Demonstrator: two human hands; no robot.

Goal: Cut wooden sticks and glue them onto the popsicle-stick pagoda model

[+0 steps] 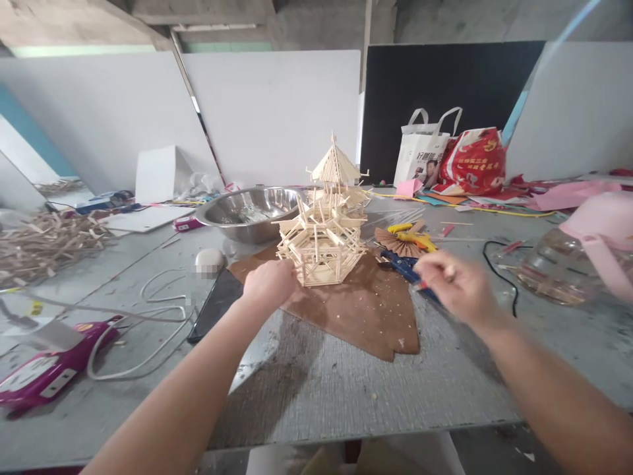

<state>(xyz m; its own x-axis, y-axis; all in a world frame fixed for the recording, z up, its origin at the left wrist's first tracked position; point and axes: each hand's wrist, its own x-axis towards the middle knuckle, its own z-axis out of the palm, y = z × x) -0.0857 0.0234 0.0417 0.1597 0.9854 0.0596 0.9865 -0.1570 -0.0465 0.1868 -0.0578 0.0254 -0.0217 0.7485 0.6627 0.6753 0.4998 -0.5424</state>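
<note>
A pagoda model [324,254] built from thin pale wooden sticks stands upright on a piece of brown board [356,316], its pointed roof on top. My left hand [271,284] is closed at the model's lower left edge, its fingertips partly hidden against the sticks. To the right, my right hand [459,287] is raised with its fingers closed and somewhat blurred. Whatever it pinches is too small to make out. Just beyond it lies a blue tool [401,265], partly covered by the hand, beside yellow-handled pliers [413,236] and a brown paper fan [395,243].
A steel bowl [232,214] sits behind the model on the left. A dark phone [210,310], a white mouse [210,262], cables and a purple power strip [54,363] lie left. Piled sticks [49,237] are farther left; a pink-topped jug [554,270] stands right.
</note>
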